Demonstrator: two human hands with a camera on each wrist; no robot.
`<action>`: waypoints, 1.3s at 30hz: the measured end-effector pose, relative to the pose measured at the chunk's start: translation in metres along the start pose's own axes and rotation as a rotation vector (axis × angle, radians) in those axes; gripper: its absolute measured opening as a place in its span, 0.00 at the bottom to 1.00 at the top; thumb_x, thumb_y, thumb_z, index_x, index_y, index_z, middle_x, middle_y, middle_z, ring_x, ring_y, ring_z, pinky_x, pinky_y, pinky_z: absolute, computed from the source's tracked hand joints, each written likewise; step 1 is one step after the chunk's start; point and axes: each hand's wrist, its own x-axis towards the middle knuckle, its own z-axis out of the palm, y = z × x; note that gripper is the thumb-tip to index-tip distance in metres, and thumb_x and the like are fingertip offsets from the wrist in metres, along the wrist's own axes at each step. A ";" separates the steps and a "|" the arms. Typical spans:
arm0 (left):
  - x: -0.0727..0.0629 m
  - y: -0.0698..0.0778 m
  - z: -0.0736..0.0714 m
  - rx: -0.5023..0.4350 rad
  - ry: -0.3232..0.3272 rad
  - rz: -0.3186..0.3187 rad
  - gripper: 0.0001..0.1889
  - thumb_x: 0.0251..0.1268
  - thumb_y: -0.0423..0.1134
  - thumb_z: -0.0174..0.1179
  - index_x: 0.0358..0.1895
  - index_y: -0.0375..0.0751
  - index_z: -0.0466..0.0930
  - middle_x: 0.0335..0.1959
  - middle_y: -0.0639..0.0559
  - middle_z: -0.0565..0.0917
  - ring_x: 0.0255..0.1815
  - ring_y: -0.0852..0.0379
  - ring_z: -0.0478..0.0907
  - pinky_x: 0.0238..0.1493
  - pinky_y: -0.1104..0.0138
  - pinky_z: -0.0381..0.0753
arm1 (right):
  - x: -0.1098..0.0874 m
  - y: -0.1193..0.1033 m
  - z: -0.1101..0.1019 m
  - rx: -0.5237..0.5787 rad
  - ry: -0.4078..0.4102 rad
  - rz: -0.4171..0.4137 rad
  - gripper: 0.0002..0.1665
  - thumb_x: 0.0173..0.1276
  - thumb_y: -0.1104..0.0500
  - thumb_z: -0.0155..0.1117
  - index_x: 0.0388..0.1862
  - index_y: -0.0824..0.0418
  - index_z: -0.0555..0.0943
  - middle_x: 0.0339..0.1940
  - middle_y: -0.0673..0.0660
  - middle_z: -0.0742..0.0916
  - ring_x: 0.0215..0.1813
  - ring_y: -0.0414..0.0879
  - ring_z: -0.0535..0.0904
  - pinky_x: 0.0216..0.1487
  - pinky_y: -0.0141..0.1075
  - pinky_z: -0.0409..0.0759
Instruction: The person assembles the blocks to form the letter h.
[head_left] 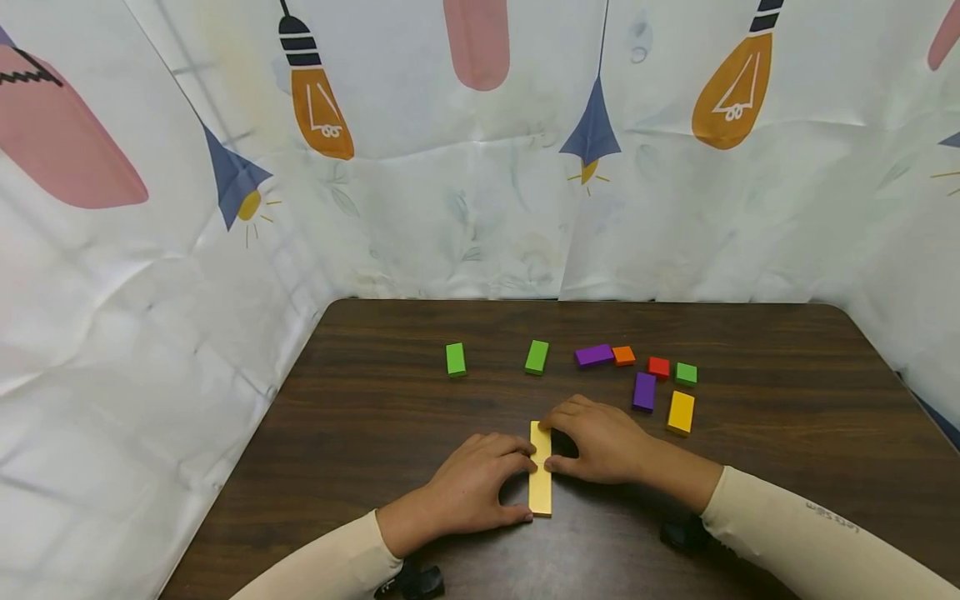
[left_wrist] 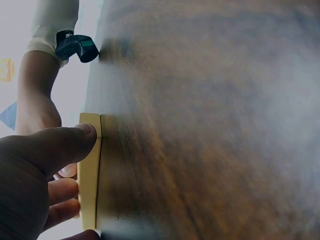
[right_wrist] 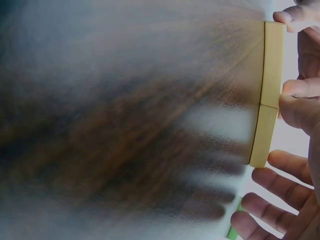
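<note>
Two pale yellow blocks lie end to end on the brown table, forming one strip that points away from me. My left hand (head_left: pixel 476 485) holds the near yellow block (head_left: pixel 540 493), thumb at its near corner and fingers along the left side around the seam. From the right, my right hand (head_left: pixel 600 442) grips the far yellow block (head_left: pixel 542 440), with its thumb by the seam and its fingertips at the far end. In the right wrist view the near block (right_wrist: pixel 272 65) meets the far block (right_wrist: pixel 263 137) at a thin joint.
Behind the hands lie two green blocks (head_left: pixel 456 359) (head_left: pixel 536 357). Further right are purple blocks (head_left: pixel 595 356) (head_left: pixel 643 392), an orange block (head_left: pixel 623 356), a red block (head_left: pixel 658 367), a small green block (head_left: pixel 686 373) and a deeper yellow block (head_left: pixel 680 412). A patterned white curtain (head_left: pixel 465 217) borders the table (head_left: pixel 375 400).
</note>
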 end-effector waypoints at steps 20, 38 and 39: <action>0.002 0.002 -0.002 0.005 -0.041 -0.012 0.24 0.60 0.60 0.71 0.54 0.53 0.83 0.65 0.61 0.77 0.63 0.59 0.74 0.60 0.58 0.75 | 0.004 -0.001 -0.007 -0.019 -0.032 -0.012 0.31 0.66 0.37 0.70 0.59 0.53 0.83 0.57 0.50 0.85 0.61 0.47 0.77 0.57 0.49 0.80; 0.001 0.001 0.000 0.013 -0.013 0.005 0.24 0.57 0.59 0.73 0.54 0.53 0.82 0.64 0.62 0.78 0.61 0.59 0.75 0.56 0.59 0.76 | 0.029 0.037 -0.030 -0.023 0.052 0.107 0.33 0.66 0.38 0.72 0.62 0.56 0.82 0.60 0.54 0.84 0.66 0.55 0.76 0.60 0.53 0.78; 0.001 0.001 0.000 0.013 -0.012 0.006 0.24 0.57 0.59 0.73 0.54 0.53 0.82 0.64 0.62 0.78 0.61 0.59 0.75 0.56 0.59 0.76 | 0.031 0.038 -0.031 -0.023 0.060 0.110 0.34 0.66 0.38 0.72 0.62 0.57 0.82 0.61 0.55 0.84 0.66 0.55 0.75 0.61 0.54 0.78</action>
